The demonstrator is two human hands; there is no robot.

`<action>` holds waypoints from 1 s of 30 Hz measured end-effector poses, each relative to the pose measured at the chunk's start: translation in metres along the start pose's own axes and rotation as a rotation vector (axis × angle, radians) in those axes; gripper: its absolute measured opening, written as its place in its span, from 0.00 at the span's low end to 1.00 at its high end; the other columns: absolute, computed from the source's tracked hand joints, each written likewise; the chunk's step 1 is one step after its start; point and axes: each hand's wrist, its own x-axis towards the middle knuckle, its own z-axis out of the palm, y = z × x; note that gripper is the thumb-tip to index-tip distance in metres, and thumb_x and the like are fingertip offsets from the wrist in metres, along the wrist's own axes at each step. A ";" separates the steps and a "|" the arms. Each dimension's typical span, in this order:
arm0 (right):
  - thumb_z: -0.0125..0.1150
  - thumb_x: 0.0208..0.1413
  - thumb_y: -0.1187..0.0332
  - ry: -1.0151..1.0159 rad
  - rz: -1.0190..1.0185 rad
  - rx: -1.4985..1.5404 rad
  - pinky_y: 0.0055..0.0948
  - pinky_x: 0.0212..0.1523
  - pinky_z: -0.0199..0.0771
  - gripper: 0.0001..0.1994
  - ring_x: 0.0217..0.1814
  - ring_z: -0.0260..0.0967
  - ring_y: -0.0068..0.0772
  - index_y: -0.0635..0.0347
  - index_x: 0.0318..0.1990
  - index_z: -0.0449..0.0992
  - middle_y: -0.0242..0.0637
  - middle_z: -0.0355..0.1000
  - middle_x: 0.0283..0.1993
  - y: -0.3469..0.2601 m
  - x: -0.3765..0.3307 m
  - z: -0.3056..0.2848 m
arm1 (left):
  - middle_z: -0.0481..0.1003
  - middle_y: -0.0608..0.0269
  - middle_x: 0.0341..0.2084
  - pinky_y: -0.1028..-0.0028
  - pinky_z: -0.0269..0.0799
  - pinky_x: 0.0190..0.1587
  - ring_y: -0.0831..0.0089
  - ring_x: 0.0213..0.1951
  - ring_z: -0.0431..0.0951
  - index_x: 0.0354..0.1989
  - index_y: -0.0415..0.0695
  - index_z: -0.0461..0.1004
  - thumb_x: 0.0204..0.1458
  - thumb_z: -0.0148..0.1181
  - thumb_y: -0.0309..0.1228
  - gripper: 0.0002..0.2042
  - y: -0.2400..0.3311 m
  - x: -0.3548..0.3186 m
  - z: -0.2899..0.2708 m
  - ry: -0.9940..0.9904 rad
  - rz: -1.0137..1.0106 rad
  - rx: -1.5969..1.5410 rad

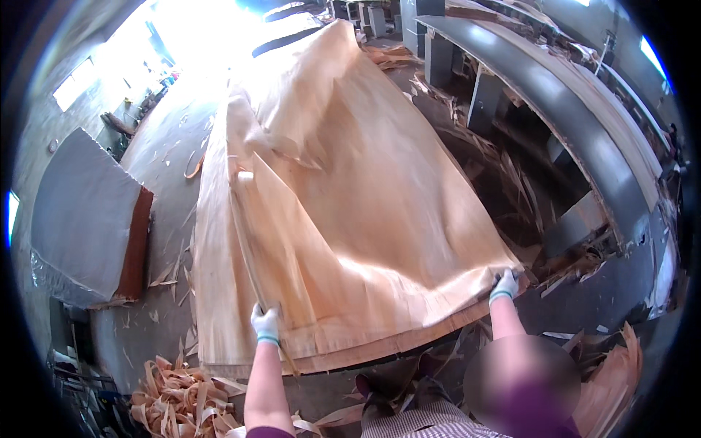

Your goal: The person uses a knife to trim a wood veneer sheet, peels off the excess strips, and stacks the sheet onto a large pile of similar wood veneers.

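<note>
The gloved left hand (265, 323) at seven o'clock is curled closed on a raised fold of the wood sheet (380, 182), which stretches from mid-view toward twelve. At four o'clock, the gloved right hand (504, 283) grips its near corner.

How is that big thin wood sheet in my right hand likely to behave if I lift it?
The wood sheet is probably floppy, since it ripples and folds near the right hand. It looks fairly light for its size, judging by its thin edges. It may also split easily: similar wood lies in narrow strips on the floor.
</note>
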 end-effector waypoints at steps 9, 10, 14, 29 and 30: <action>0.59 0.54 0.61 -0.040 0.064 -0.139 0.20 0.12 0.64 0.13 0.17 0.69 0.24 0.60 0.41 0.70 0.35 0.73 0.25 0.012 0.019 0.021 | 0.77 0.59 0.40 0.75 0.72 0.45 0.71 0.39 0.77 0.47 0.36 0.72 0.44 0.60 0.19 0.18 -0.009 0.039 0.001 -0.029 -0.128 0.024; 0.60 0.53 0.59 -0.044 0.076 -0.172 0.20 0.11 0.63 0.14 0.16 0.68 0.24 0.60 0.40 0.70 0.36 0.72 0.24 0.015 0.025 0.012 | 0.76 0.58 0.42 0.74 0.72 0.45 0.69 0.41 0.76 0.50 0.38 0.70 0.46 0.62 0.22 0.20 -0.010 0.034 -0.013 -0.132 -0.231 -0.186; 0.64 0.51 0.53 -0.161 0.227 -0.139 0.27 0.08 0.55 0.18 0.07 0.55 0.27 0.58 0.26 0.68 0.33 0.63 0.14 0.005 -0.009 -0.011 | 0.75 0.57 0.41 0.71 0.73 0.43 0.68 0.39 0.76 0.52 0.40 0.69 0.49 0.61 0.25 0.20 0.014 -0.013 -0.047 -0.157 -0.846 -0.423; 0.60 0.49 0.73 0.051 0.103 -0.287 0.26 0.09 0.60 0.08 0.11 0.61 0.27 0.61 0.37 0.71 0.36 0.68 0.19 0.068 0.020 -0.060 | 0.79 0.57 0.35 0.72 0.72 0.42 0.72 0.34 0.77 0.43 0.35 0.75 0.49 0.57 0.21 0.12 -0.060 -0.052 -0.082 0.319 -0.131 0.297; 0.59 0.49 0.73 0.021 0.073 -0.259 0.26 0.09 0.60 0.08 0.11 0.61 0.27 0.60 0.37 0.71 0.35 0.68 0.19 0.068 0.024 -0.053 | 0.79 0.57 0.34 0.73 0.73 0.40 0.72 0.33 0.77 0.43 0.35 0.75 0.48 0.57 0.22 0.12 -0.068 -0.038 -0.083 0.307 -0.093 0.397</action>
